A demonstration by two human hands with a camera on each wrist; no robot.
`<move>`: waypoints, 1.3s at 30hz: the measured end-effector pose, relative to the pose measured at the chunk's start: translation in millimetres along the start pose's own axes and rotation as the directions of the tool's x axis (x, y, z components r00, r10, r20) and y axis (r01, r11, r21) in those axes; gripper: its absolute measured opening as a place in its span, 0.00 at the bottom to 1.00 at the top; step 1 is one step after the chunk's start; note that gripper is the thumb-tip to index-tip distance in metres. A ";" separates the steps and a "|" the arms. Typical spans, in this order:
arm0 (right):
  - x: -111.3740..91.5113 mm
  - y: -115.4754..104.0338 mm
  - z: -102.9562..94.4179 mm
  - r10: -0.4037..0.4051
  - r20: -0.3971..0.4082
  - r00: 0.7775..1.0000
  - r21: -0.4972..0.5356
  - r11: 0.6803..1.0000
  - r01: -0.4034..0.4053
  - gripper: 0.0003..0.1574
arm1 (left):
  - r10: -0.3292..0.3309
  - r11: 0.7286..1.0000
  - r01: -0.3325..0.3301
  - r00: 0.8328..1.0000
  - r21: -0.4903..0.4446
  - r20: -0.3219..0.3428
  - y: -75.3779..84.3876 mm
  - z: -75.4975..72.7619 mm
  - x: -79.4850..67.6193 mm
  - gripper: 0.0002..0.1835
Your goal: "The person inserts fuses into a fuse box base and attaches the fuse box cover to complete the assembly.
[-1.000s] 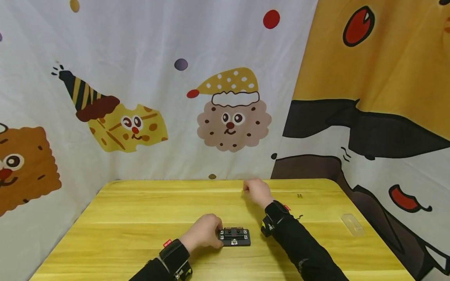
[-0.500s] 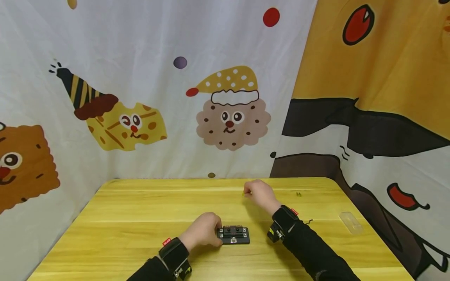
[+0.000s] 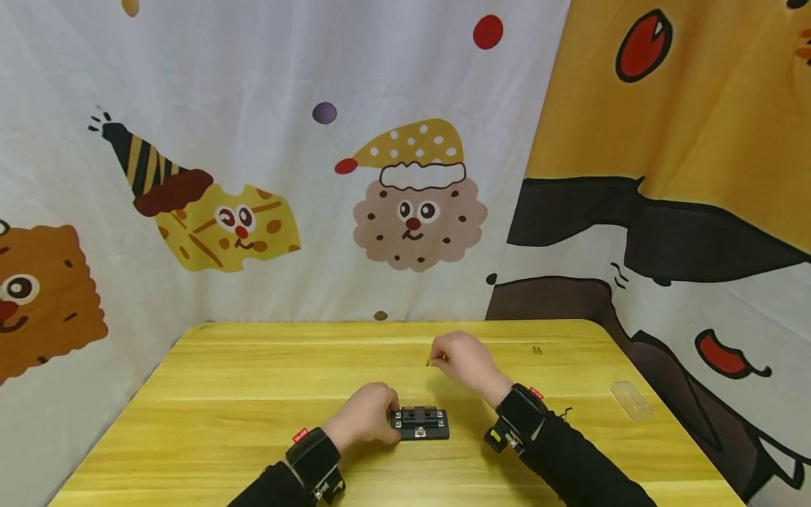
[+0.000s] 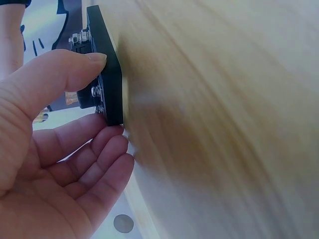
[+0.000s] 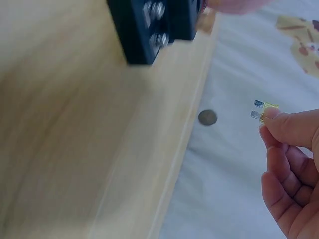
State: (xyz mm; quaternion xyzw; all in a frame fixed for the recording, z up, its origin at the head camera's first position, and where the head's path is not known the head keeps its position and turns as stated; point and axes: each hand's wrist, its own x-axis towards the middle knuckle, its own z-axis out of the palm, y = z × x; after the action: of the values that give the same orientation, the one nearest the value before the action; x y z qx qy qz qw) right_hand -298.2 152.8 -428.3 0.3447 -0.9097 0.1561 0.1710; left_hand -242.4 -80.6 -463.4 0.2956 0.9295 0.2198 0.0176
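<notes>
A black fuse block (image 3: 420, 423) with silver screws lies flat on the wooden table. My left hand (image 3: 366, 417) grips its left end. In the left wrist view the thumb (image 4: 82, 69) presses on the block's base (image 4: 110, 69), with the other fingers curled at the far edge. Above the table, behind and slightly right of the block, is my right hand (image 3: 465, 359). It pinches a small yellow blade fuse (image 3: 429, 362) between thumb and forefinger. Two metal prongs of the blade fuse (image 5: 264, 110) stick out past the fingertips in the right wrist view.
Two tiny yellowish pieces (image 3: 537, 350) lie at the back right of the table (image 3: 266, 380). A clear plastic tray-like piece (image 3: 631, 401) rests near the right edge. A printed curtain (image 3: 317, 211) hangs behind and beside the table.
My right hand has come slightly nearer, its wrist shifting right, and the pinched blade fuse now shows below the fingertips. My left hand and the fuse block have stayed in place.
</notes>
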 end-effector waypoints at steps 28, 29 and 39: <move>-27.9 -47.9 19.6 -0.156 0.069 0.985 0.044 0.987 0.154 0.09 | 0.012 1.000 -0.012 1.000 -0.016 0.003 0.1 0.2 -0.2 0.16; -28.8 -48.6 20.5 -0.155 0.076 0.985 0.050 0.987 0.152 0.09 | 0.015 1.000 -0.015 1.000 -0.013 -0.001 -0.4 0.5 -0.1 0.16; -35.2 -51.7 28.5 -0.161 0.054 0.985 0.047 0.986 0.159 0.10 | 0.014 1.000 -0.014 1.000 -0.023 0.011 2.3 -1.9 -0.9 0.15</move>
State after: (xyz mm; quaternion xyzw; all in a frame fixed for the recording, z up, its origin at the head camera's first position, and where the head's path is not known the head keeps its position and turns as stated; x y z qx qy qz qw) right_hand -244.0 124.7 -459.8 0.4247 -0.8801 0.1511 0.1490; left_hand -240.7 -80.2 -460.8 0.3029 0.9248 0.2288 0.0248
